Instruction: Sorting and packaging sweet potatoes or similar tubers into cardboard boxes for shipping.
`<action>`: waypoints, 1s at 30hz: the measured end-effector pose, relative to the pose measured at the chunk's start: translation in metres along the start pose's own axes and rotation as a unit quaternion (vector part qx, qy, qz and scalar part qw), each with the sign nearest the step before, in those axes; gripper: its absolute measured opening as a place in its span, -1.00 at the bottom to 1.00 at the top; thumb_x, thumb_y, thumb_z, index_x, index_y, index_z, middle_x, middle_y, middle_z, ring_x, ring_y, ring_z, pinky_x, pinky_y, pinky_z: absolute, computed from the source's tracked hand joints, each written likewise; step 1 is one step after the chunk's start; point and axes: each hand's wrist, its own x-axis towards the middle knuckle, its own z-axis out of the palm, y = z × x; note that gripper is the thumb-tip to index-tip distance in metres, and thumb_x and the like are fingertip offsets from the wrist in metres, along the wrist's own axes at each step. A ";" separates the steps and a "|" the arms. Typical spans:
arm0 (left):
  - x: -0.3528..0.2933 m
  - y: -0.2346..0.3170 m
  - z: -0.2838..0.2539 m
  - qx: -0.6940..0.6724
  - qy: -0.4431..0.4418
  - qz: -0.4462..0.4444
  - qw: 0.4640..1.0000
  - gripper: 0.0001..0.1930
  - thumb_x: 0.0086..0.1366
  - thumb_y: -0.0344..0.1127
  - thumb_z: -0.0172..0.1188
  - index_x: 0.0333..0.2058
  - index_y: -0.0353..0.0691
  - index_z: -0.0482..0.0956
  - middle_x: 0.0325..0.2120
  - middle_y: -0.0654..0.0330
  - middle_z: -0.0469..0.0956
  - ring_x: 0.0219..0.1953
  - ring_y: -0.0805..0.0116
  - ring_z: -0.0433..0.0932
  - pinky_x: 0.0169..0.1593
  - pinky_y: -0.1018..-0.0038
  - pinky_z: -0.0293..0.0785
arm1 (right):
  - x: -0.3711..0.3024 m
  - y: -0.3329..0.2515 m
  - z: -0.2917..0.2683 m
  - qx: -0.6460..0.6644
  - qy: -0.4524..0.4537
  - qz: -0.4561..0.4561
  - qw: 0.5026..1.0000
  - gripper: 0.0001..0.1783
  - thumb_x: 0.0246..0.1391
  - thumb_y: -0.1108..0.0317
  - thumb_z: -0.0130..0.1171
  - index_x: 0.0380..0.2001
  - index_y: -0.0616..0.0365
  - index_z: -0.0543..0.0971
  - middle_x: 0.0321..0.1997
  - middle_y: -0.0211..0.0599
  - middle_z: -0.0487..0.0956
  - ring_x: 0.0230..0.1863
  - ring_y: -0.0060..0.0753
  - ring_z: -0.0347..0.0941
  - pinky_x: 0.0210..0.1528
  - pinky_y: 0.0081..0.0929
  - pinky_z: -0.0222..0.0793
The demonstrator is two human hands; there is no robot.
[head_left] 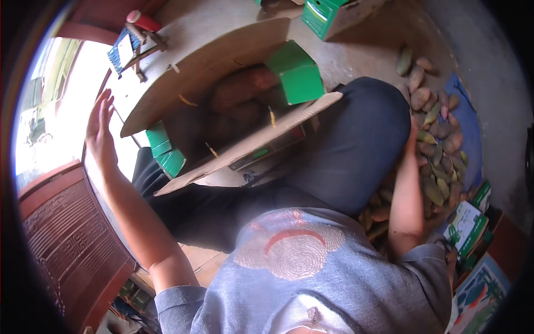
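An open cardboard box (211, 53) with green inner flaps stands in front of me, its long flaps spread wide. Inside, in shadow, lie large reddish-brown tubers (245, 86) that look like sweet potatoes. My left hand (100, 131) is raised beyond the box's left end, fingers stretched out, holding nothing. Down beside my right knee, my right hand (411, 133) is at the edge of a heap of reddish-brown and green tubers (436, 133). Its fingers are mostly hidden behind the knee, so whether it holds anything does not show.
A small folding stool (133, 47) with a red object on it is at the far left. Another green box (325, 16) stands at the back. A brown carved wooden panel (72, 239) is on the left. Green-and-white cartons (467, 225) lie at the lower right, beside blue sheeting (470, 122).
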 end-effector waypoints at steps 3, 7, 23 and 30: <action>-0.035 0.044 -0.054 0.185 -0.060 0.013 0.981 -0.61 0.48 -0.17 0.19 0.17 -0.21 0.59 0.14 0.09 0.61 0.22 0.23 0.53 0.33 0.24 0.37 | 0.046 -0.230 0.179 -0.068 -0.035 0.008 0.997 -0.63 0.38 0.38 0.14 0.18 0.26 0.52 0.05 -0.26 0.66 0.04 -0.50 0.55 0.15 -0.53 0.41; -0.030 0.053 0.000 0.247 -0.133 0.067 0.958 -0.65 0.35 -0.18 0.34 0.05 -0.17 0.68 -0.02 0.07 0.68 0.08 0.20 0.60 0.21 0.26 0.43 | 0.033 -0.413 0.265 -0.173 -0.295 -0.207 0.916 -0.68 0.18 0.40 0.33 -0.01 0.25 0.64 0.05 -0.23 0.66 0.07 -0.35 0.55 0.23 -0.39 0.38; -0.013 0.064 -0.034 0.445 -0.218 0.104 0.862 -0.75 0.24 -0.07 0.36 -0.43 -0.14 0.74 -0.50 0.04 0.66 -0.34 -0.03 0.68 -0.24 0.14 0.58 | -0.013 -0.402 0.406 -0.409 -0.504 -0.440 0.620 -0.82 -0.23 0.51 0.30 -0.61 0.10 0.46 -0.57 -0.30 0.49 -0.40 -0.15 0.50 -0.32 -0.19 0.42; -0.009 0.045 -0.071 0.446 -0.180 0.187 0.857 -0.81 0.10 -0.17 0.37 -0.55 -0.14 0.71 -0.55 0.06 0.65 -0.38 0.00 0.68 -0.29 0.16 0.55 | -0.025 -0.433 0.448 -0.405 -0.486 -0.466 0.619 -0.80 -0.29 0.52 0.29 -0.64 0.08 0.43 -0.60 -0.31 0.46 -0.46 -0.13 0.49 -0.43 -0.17 0.39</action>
